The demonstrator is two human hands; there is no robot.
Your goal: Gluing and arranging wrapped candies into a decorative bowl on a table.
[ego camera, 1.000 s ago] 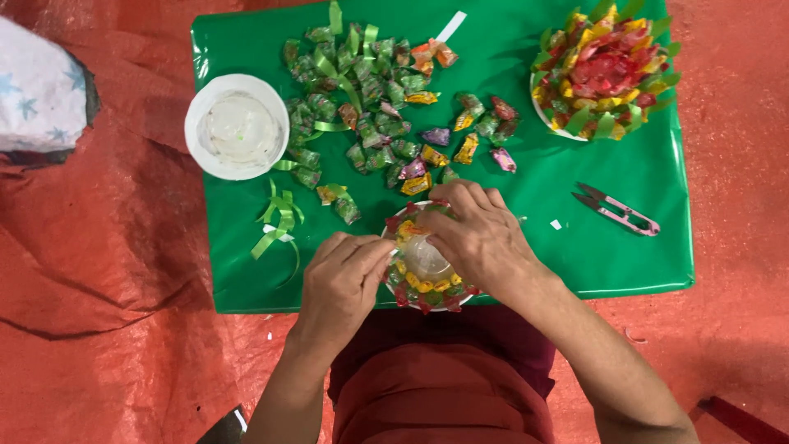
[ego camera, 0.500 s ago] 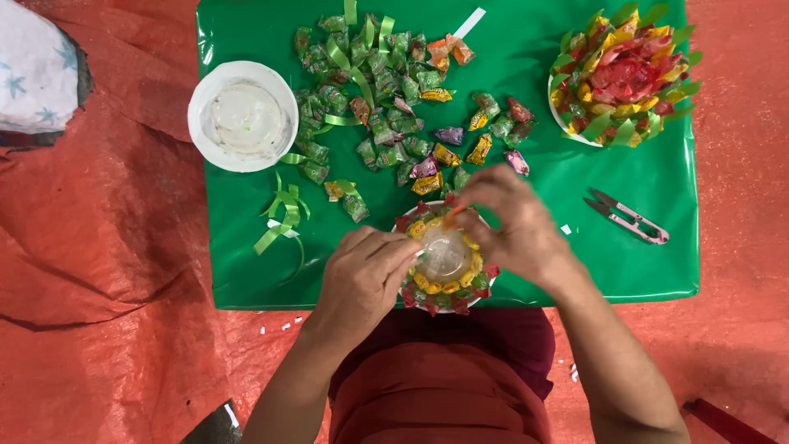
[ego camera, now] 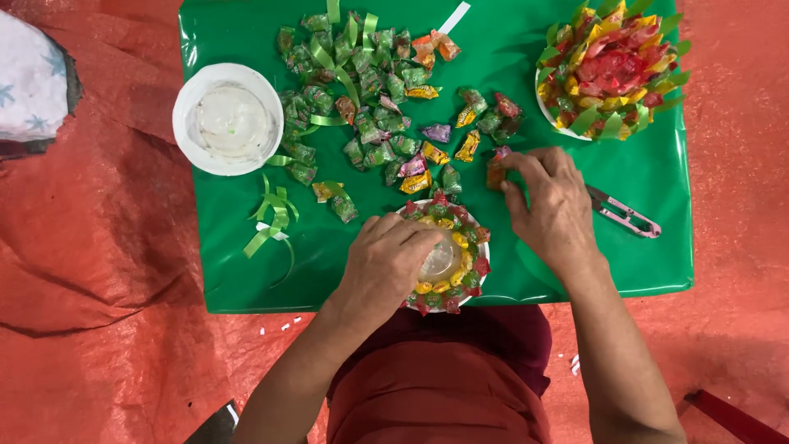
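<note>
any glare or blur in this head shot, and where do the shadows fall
Head view: soft glare streaks on the green table cover; the hands and wrapped candies look sharp; faint shadow beside the right hand, which pinches a candy, and under the left hand on the candy-ringed plate.

Low table covered in glossy green plastic sheet (ego camera: 246,271), set on a red tarpaulin floor (ego camera: 99,271). Lying directly on the green sheet: round white plastic lid (ego camera: 228,119) at the left; loose heap of small wrapped candies, mostly green (ego camera: 370,99), in the middle; curled green ribbon strips (ego camera: 273,218) near the front left; round white plate ringed with candies (ego camera: 448,255) at the front edge; finished candy rosette of red, yellow and green (ego camera: 612,70) at the far right corner; small metal thread snips (ego camera: 623,214) at the right.
</note>
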